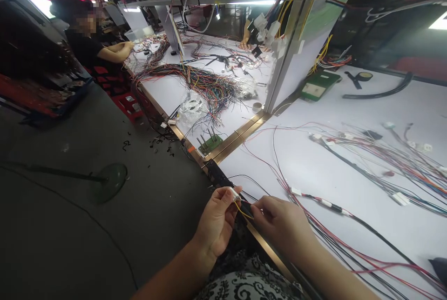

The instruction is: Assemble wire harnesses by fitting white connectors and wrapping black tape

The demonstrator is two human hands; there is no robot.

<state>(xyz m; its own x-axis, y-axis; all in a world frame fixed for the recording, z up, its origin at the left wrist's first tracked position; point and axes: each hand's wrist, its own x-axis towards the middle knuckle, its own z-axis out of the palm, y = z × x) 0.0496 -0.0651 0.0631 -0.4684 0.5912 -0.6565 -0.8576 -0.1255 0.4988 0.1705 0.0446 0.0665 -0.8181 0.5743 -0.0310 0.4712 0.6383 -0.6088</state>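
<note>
White plug [234, 193], held in left hand [217, 220]; yellow wire [243, 211], run from plug toward right hand [279, 220]; wire bundle [214, 87], spread across white tabletop [162, 90] beyond.

The head view looks forward and down (both hands [217, 220] [281, 223] close).

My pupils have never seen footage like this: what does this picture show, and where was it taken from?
There is no machine doing the handling, just one person's bare hands, seen from a camera worn on their head. The left hand holds a small white connector with a yellow wire coming from it. The right hand is close by; whether it grips a wire is unclear. On the white table lie many wires, a roll of tape and a green board.
</note>
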